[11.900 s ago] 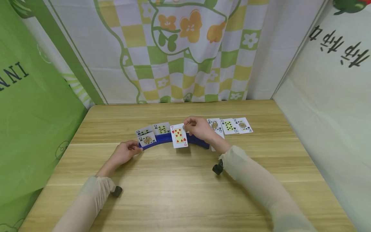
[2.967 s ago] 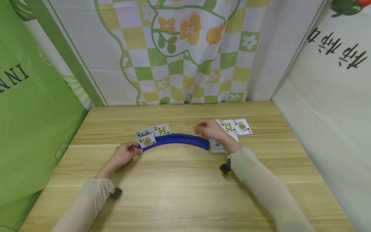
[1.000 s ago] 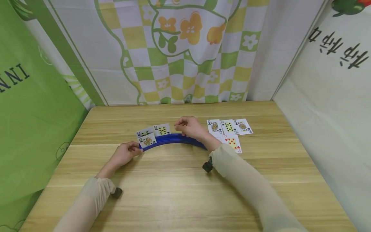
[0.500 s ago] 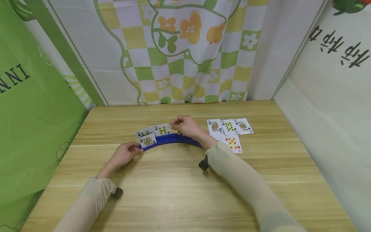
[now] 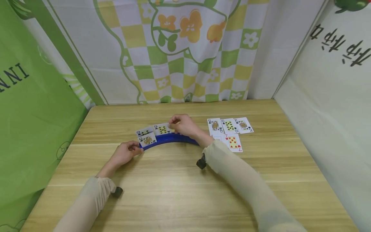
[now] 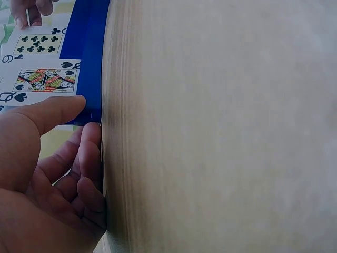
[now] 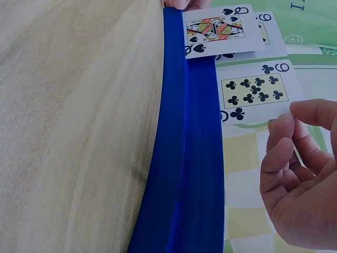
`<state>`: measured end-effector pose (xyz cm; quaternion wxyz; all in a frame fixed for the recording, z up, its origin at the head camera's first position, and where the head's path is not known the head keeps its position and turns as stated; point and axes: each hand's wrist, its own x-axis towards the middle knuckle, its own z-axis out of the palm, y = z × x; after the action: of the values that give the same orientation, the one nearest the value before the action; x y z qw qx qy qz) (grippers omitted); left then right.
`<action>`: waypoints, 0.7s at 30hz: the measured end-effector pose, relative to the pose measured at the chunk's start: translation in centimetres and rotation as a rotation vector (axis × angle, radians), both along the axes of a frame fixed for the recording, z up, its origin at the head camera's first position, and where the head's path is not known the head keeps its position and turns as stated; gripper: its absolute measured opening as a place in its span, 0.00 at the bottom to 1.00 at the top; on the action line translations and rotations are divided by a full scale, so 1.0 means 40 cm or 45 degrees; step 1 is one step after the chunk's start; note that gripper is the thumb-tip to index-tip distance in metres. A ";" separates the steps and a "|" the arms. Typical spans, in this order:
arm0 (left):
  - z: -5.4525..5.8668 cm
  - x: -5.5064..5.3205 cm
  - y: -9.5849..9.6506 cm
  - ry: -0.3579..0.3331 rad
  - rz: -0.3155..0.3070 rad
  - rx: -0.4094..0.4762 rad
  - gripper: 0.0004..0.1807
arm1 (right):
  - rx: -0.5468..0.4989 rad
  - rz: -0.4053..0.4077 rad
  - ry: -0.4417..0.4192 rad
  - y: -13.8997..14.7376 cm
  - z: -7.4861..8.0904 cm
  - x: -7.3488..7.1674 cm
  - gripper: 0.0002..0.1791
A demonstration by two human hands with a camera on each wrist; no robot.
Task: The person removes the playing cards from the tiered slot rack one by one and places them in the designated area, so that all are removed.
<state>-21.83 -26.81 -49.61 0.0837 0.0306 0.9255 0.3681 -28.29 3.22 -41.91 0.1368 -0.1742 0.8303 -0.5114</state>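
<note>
My left hand (image 5: 125,153) holds the left end of a curved blue card holder (image 5: 174,138), thumb (image 6: 66,109) on its top edge and fingers against the end. A queen of spades (image 7: 216,31) stands in the holder's front slot, partly covering a nine (image 7: 271,39) behind it. Beside them a nine of clubs (image 7: 255,94) stands in the back slot. My right hand (image 5: 186,125) pinches the free side edge of this nine of clubs between thumb and index fingertip, the other fingers curled beneath. In the left wrist view, the right hand's fingertips (image 6: 20,22) show at the card's far side.
Right of the holder, face up on the wooden table (image 5: 174,193), lie a queen (image 5: 214,125), a ten of spades (image 5: 229,125), a king of spades (image 5: 242,125) and a seven of hearts (image 5: 233,142). Another card there is partly behind the right forearm. A patterned curtain (image 5: 185,74) hangs behind.
The seven of hearts, held over the holder earlier, now lies on the table at the right. My right hand has come back leftward and taken the nine of clubs' edge. My left hand stays put.
</note>
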 end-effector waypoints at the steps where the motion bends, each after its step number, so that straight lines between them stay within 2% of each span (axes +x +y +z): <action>1: 0.001 0.000 0.000 0.002 0.000 -0.004 0.21 | 0.001 -0.001 0.002 0.000 -0.001 -0.001 0.11; 10: 0.003 0.002 0.001 0.001 -0.002 -0.012 0.21 | 0.007 -0.027 0.040 0.002 0.007 -0.003 0.06; 21: 0.007 0.003 0.003 -0.007 -0.001 -0.007 0.21 | 0.004 -0.088 0.062 0.013 0.024 -0.005 0.08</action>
<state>-21.70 -26.71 -49.35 0.0866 0.0295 0.9263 0.3654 -28.48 3.74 -40.94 0.0991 -0.1577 0.8397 -0.5101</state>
